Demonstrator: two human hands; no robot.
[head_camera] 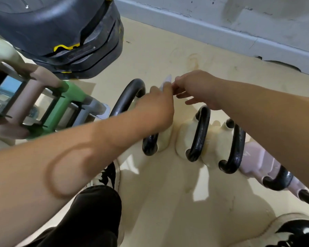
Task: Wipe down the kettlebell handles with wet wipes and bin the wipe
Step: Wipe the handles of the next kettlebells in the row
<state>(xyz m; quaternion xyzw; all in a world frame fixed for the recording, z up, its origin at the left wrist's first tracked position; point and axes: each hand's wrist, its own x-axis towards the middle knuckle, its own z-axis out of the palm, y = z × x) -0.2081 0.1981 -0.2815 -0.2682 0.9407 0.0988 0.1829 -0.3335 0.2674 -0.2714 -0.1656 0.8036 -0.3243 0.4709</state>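
A row of kettlebells stands on the floor, each with a black handle: a large one (125,100) at the left, a cream one (198,134) in the middle, another (235,145) to its right, and a pale pink one (253,157) at the far right. Above the left handles my left hand (157,104) and my right hand (196,86) meet, both pinching a thin white wet wipe (166,82) that sticks up between the fingertips. The wipe is mostly hidden by my fingers.
A dark grey machine base with yellow marks (61,32) hangs over the top left. A rack of pink, green and grey dumbbells (48,106) stands at the left. A grey skirting (221,25) runs along the back. My black trousers and shoes (103,177) are below.
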